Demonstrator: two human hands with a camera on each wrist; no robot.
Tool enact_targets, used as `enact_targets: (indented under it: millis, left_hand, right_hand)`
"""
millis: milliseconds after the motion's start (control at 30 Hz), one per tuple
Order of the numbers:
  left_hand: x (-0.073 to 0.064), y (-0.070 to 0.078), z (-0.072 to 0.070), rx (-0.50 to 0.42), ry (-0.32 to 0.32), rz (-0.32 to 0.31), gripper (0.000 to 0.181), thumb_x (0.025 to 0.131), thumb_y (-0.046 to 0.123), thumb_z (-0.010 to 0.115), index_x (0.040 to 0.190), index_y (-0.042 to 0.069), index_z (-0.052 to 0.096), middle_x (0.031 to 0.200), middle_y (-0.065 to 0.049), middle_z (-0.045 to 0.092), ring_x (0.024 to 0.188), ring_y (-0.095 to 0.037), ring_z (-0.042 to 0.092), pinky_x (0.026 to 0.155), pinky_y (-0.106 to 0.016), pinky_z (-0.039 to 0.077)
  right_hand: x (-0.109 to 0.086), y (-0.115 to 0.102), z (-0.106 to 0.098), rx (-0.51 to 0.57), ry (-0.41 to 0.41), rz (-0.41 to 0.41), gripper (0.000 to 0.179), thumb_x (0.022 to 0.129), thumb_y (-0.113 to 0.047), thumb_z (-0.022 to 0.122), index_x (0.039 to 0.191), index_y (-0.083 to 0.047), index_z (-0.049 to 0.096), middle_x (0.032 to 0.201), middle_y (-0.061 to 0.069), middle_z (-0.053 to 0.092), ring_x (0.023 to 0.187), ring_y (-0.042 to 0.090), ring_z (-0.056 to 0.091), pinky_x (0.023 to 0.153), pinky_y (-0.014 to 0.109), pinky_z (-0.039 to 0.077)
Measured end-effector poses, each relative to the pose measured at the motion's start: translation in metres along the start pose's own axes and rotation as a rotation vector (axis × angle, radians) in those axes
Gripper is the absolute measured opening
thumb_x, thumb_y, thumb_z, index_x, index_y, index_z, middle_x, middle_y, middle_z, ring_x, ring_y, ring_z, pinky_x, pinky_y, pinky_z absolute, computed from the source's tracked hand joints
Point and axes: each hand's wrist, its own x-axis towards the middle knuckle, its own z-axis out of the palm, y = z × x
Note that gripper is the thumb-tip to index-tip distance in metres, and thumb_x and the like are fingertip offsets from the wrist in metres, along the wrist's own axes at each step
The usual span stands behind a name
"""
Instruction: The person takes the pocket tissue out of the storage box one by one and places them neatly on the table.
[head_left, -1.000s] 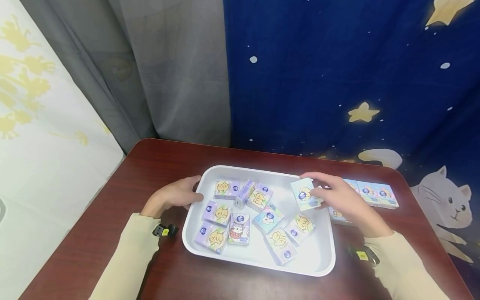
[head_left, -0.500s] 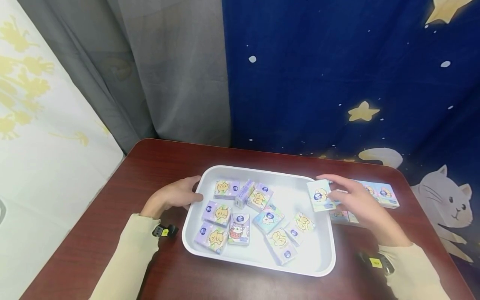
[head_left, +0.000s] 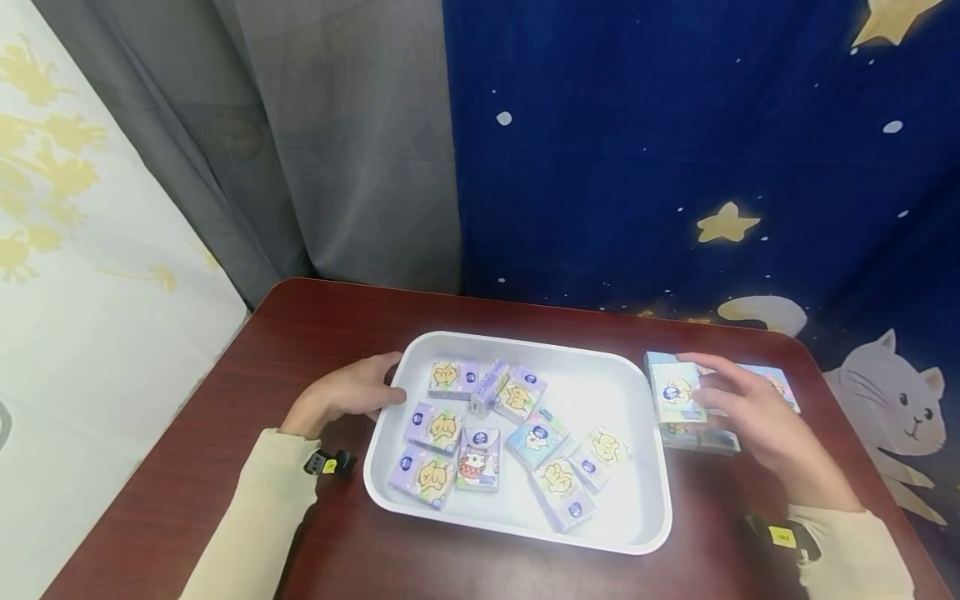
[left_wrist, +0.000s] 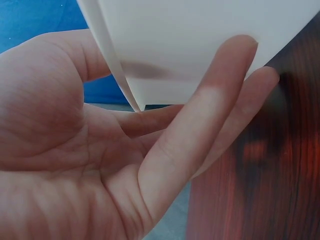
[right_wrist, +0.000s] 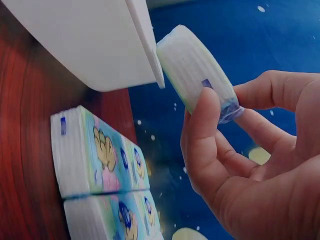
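My right hand (head_left: 761,417) holds a pale tissue pack (head_left: 677,393) with a cartoon print, raised just beyond the right rim of the white tray (head_left: 517,537). In the right wrist view, the thumb and fingers pinch the pack (right_wrist: 195,65) near one end, and its other end overlaps the tray's edge. My left hand (head_left: 348,390) grips the tray's left side, thumb over the rim, with the fingers (left_wrist: 185,125) against the outer wall in the left wrist view. Several purple and blue tissue packs (head_left: 433,427) lie loosely inside the tray, mostly on its left and middle.
To the right of the tray, blue tissue packs (right_wrist: 102,150) lie side by side on the dark red table (head_left: 345,542), partly hidden by my right hand in the head view. A grey curtain (head_left: 367,167) and a blue starry curtain (head_left: 637,167) hang behind the table.
My right hand has carried the pale tissue pack rightward, from over the tray's right part to over the packs beside it. The left hand and the tray stay put.
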Motion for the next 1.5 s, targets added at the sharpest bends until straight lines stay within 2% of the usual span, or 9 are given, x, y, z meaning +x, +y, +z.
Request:
enact_targets:
  millis: [167, 367, 433, 667, 767, 933, 1233, 1367, 1500]
  left_hand:
    - [0.000, 0.000, 0.000, 0.000, -0.003, 0.004, 0.054, 0.101, 0.001, 0.066, 0.151, -0.006, 0.046, 0.109, -0.017, 0.076, 0.089, -0.031, 0.080, 0.073, -0.049, 0.069]
    - [0.001, -0.001, 0.001, -0.005, -0.002, 0.002, 0.054, 0.101, 0.000, 0.066, 0.151, -0.007, 0.046, 0.109, -0.017, 0.076, 0.089, -0.031, 0.080, 0.073, -0.049, 0.069]
    - [0.001, -0.001, 0.001, -0.010, -0.005, 0.004, 0.055, 0.101, 0.000, 0.065, 0.151, -0.007, 0.046, 0.109, -0.017, 0.075, 0.089, -0.032, 0.080, 0.073, -0.049, 0.069]
    - [0.000, 0.001, 0.001, -0.015, -0.006, 0.007, 0.054, 0.101, -0.001, 0.065, 0.151, -0.007, 0.046, 0.109, -0.018, 0.075, 0.089, -0.032, 0.080, 0.073, -0.049, 0.069]
    - [0.000, 0.001, 0.001, -0.011, -0.007, 0.008, 0.055, 0.101, -0.001, 0.066, 0.151, -0.007, 0.046, 0.109, -0.018, 0.075, 0.089, -0.032, 0.080, 0.073, -0.050, 0.069]
    - [0.000, 0.001, 0.002, -0.010, -0.007, 0.003, 0.057, 0.101, 0.001, 0.067, 0.153, -0.006, 0.045, 0.110, -0.018, 0.075, 0.089, -0.032, 0.080, 0.073, -0.050, 0.069]
    - [0.001, 0.002, 0.002, -0.008, -0.004, 0.001, 0.056, 0.100, 0.000, 0.066, 0.152, -0.007, 0.045, 0.109, -0.018, 0.075, 0.089, -0.032, 0.080, 0.073, -0.050, 0.069]
    - [0.001, 0.002, 0.002, -0.003, -0.005, 0.003, 0.056, 0.100, 0.000, 0.065, 0.152, -0.007, 0.045, 0.108, -0.017, 0.076, 0.089, -0.032, 0.080, 0.073, -0.050, 0.069]
    - [0.001, 0.002, 0.001, -0.008, -0.010, 0.007, 0.054, 0.101, 0.000, 0.065, 0.151, -0.007, 0.045, 0.109, -0.018, 0.076, 0.090, -0.032, 0.080, 0.073, -0.049, 0.069]
  right_hand:
    - [-0.004, 0.013, -0.011, 0.053, 0.036, -0.001, 0.051, 0.112, -0.018, 0.064, 0.161, -0.016, 0.052, 0.123, 0.002, 0.068, 0.097, 0.015, 0.072, 0.081, 0.034, 0.065]
    - [-0.011, 0.030, -0.026, 0.115, 0.067, 0.016, 0.048, 0.113, -0.023, 0.064, 0.159, -0.026, 0.053, 0.122, -0.010, 0.062, 0.098, 0.012, 0.070, 0.080, 0.029, 0.064]
    - [-0.012, 0.035, -0.031, 0.172, 0.073, 0.028, 0.048, 0.113, -0.022, 0.065, 0.159, -0.026, 0.054, 0.123, -0.011, 0.062, 0.099, 0.011, 0.069, 0.081, 0.027, 0.063]
    - [-0.016, 0.055, -0.044, 0.232, 0.076, 0.068, 0.047, 0.115, -0.031, 0.060, 0.161, -0.028, 0.053, 0.127, -0.016, 0.059, 0.107, 0.005, 0.063, 0.085, 0.019, 0.057]
    - [-0.017, 0.063, -0.047, 0.328, 0.088, 0.076, 0.042, 0.116, -0.027, 0.059, 0.157, -0.031, 0.057, 0.127, -0.015, 0.057, 0.105, 0.004, 0.062, 0.084, 0.017, 0.057]
    - [-0.020, 0.073, -0.050, 0.413, 0.103, 0.105, 0.038, 0.116, -0.023, 0.057, 0.151, -0.037, 0.060, 0.127, -0.015, 0.053, 0.103, 0.002, 0.061, 0.084, 0.014, 0.055]
    - [-0.022, 0.085, -0.056, 0.447, 0.151, 0.135, 0.035, 0.116, -0.021, 0.058, 0.143, -0.042, 0.066, 0.123, -0.017, 0.053, 0.101, 0.001, 0.060, 0.083, 0.014, 0.054]
    - [-0.024, 0.090, -0.061, 0.415, 0.156, 0.145, 0.036, 0.116, -0.021, 0.056, 0.143, -0.044, 0.064, 0.125, -0.018, 0.050, 0.104, 0.001, 0.057, 0.083, 0.012, 0.052]
    - [-0.024, 0.095, -0.068, 0.414, 0.153, 0.149, 0.038, 0.115, -0.014, 0.055, 0.136, -0.044, 0.067, 0.122, -0.021, 0.053, 0.101, -0.001, 0.058, 0.082, 0.012, 0.051]
